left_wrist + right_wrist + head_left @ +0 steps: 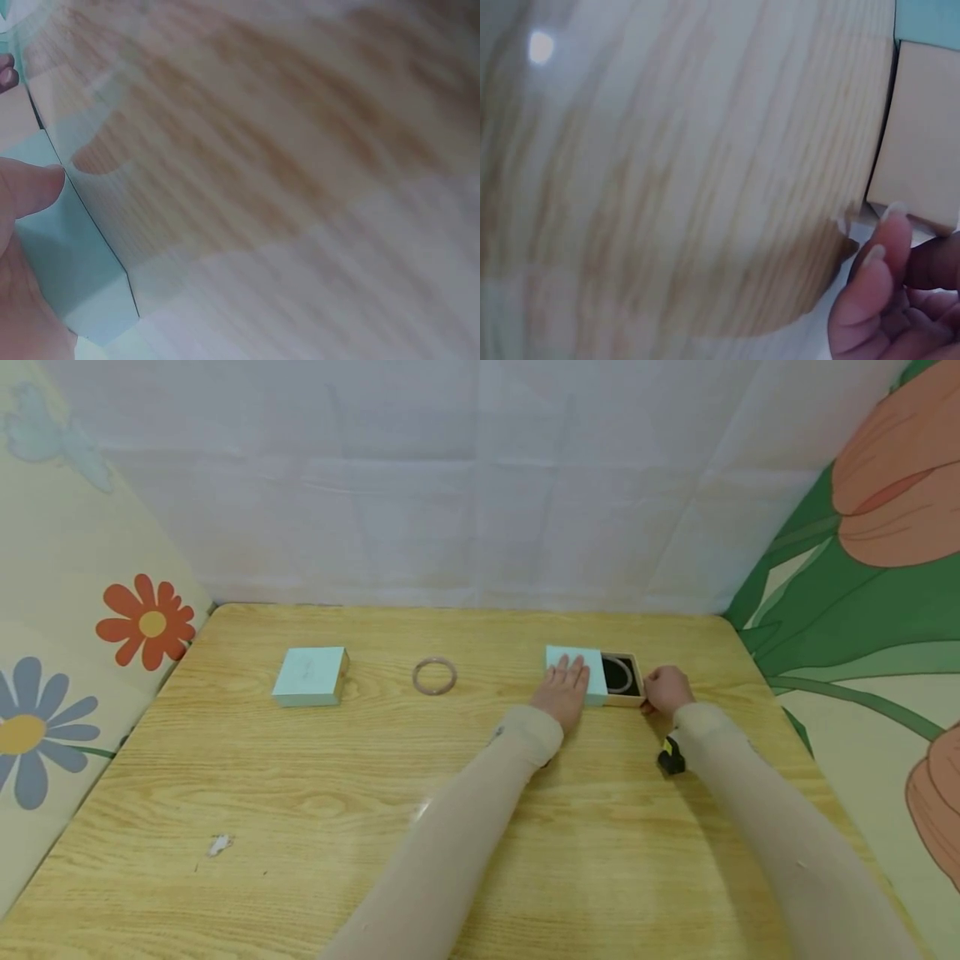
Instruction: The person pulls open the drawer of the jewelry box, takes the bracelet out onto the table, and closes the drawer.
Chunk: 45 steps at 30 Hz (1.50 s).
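Observation:
A pale blue-green drawer box stands at the right of the table, its sleeve point(600, 681) on the left and its tan inner drawer point(624, 701) partly out to the right. Inside the drawer a bangle point(627, 675) lies on black lining, partly covered by the sleeve. My left hand point(562, 692) rests on the sleeve with straight fingers on top; in the left wrist view its thumb point(37, 187) lies against the sleeve's side. My right hand point(670, 691) has curled fingers at the drawer's outer end, holding it there; the exact contact is partly hidden.
A second bangle point(434, 692) lies on the table left of my hands. Farther left sits a closed blue-green box point(311, 677). A white mark point(220, 844) shows on the wooden tabletop point(315, 802). A white cloth point(420, 527) hangs behind, with painted panels either side.

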Tool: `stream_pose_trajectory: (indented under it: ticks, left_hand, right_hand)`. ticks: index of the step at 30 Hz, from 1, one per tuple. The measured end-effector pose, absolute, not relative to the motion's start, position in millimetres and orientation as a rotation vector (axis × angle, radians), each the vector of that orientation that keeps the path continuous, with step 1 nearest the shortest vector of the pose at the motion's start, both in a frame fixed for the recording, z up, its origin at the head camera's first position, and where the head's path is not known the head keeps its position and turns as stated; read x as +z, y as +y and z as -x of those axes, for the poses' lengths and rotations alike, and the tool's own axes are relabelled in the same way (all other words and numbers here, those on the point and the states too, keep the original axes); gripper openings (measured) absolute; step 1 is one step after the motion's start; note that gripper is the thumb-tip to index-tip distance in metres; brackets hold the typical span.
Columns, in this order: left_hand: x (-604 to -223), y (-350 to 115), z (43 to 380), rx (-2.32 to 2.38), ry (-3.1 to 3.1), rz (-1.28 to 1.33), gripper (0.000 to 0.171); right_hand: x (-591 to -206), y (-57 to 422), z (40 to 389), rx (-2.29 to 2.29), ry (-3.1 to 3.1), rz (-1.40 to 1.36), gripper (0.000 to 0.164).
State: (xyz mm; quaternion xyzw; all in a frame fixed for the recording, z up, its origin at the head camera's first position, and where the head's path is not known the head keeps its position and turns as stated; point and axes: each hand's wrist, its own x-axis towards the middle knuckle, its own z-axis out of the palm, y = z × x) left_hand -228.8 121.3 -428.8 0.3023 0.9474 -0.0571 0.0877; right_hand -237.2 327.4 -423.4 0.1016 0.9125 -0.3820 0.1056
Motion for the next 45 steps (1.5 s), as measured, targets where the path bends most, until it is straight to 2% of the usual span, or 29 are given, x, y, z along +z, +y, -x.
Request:
stream_pose_trajectory:
  ticks: [25, 36, 45]
  left_hand:
    - [-434, 124, 228, -0.145, 2.839, -0.911, 0.053]
    - [-418, 118, 217, -0.204, 2.845, -0.902, 0.052]
    - [-435, 123, 230, -0.139, 2.863, -0.906, 0.051]
  right_hand:
    - [-426, 345, 234, -1.135, 2.720, -0.249, 0.024]
    - [-422, 337, 236, -1.060, 2.752, -0.234, 0.025]
    - [-428, 335, 241, -1.070, 2.763, -0.190, 0.025]
